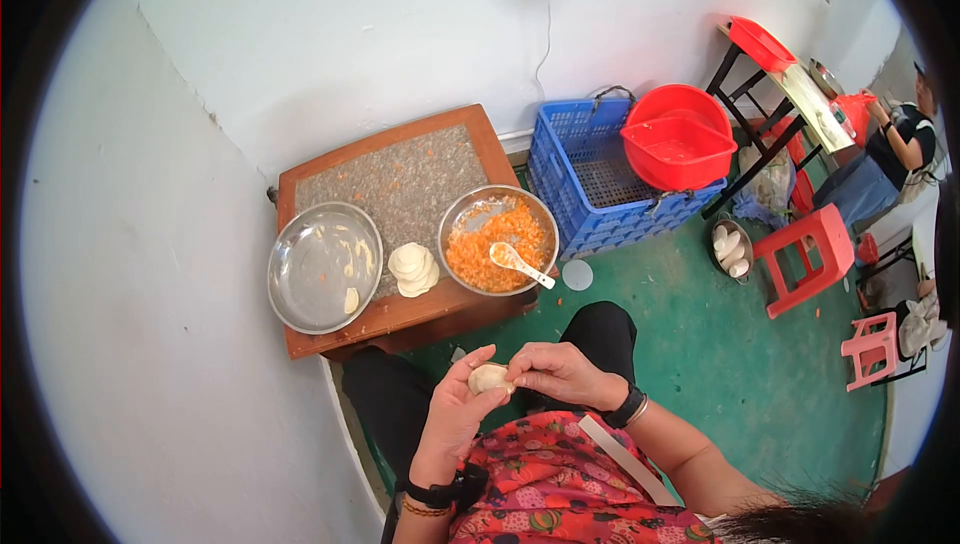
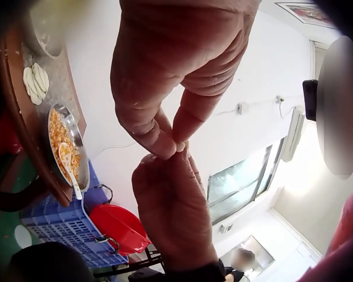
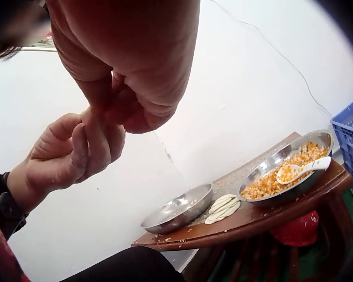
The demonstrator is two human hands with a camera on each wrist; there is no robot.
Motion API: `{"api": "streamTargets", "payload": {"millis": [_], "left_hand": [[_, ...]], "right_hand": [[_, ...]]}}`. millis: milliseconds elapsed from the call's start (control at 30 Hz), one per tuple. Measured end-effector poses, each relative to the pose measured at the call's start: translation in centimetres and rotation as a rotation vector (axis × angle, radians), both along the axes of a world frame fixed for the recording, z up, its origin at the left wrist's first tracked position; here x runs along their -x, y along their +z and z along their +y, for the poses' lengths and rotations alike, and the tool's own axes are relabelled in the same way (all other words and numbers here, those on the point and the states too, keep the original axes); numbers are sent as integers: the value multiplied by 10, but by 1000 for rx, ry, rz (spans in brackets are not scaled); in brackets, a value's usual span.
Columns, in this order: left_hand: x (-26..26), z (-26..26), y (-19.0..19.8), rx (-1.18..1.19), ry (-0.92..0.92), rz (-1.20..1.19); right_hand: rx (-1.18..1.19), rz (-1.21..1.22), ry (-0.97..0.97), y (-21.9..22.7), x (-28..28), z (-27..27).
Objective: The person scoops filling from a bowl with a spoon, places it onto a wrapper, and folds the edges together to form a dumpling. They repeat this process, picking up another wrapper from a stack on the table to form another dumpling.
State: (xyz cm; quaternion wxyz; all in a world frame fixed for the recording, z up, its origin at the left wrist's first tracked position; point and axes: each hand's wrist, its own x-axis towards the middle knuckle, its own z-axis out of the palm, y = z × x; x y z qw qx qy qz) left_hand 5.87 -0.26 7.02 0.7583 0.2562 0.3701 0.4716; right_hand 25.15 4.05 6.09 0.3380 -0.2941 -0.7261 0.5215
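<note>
Above the lap, my left hand (image 1: 452, 416) holds a pale dumpling (image 1: 488, 378) between thumb and fingers. The right hand (image 1: 568, 374) meets it from the other side, thumb and forefinger pinching the dough's edge. In both wrist views the fingertips come together and mostly hide the dumpling. Ahead on a small table, a steel bowl (image 1: 549, 219) contains chopped orange and white filling (image 1: 472, 256), with a white spoon (image 1: 520, 264) lying in it. Round dough wrappers (image 1: 413, 269) are piled beside the bowl. To their left sits a round metal tray (image 1: 300, 289) with a few dough pieces in it.
The wood-edged table (image 1: 395, 169) stands against the white wall. A blue crate (image 1: 600, 229) to its right carries red basins (image 1: 680, 149). Farther right are a pot of white pieces (image 1: 733, 247), a red stool (image 1: 810, 262) and another person (image 1: 895, 149) by a table.
</note>
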Motion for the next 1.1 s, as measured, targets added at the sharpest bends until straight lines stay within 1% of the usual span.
{"api": "streamTargets", "payload": {"millis": [200,300,367,467,567,700,800,867,1100], "left_hand": [[2,-1,10,-113,-9,159],[3,-5,10,-181,-5,222],[3,-6,4,-226,18,225],[-1,-8,14,-132,163,187],[0,-10,9,3,257,51],[6,-16,9,64,243,-61],[9,-18,12,89,220,-129],[11,-20,11,100,196,-176],[13,-22,5,96,198,-152]], "right_hand": [[-19,26,0,3,4,-1],[139,81,-43,0,7,-8],[86,76,-72,3,8,-9],[17,69,-113,3,9,-12],[-59,33,-118,5,12,-16],[-85,3,-68,12,13,-21],[-161,30,-66,14,16,-20],[-154,39,-54,14,17,-20],[-130,34,23,11,17,-17]]}}
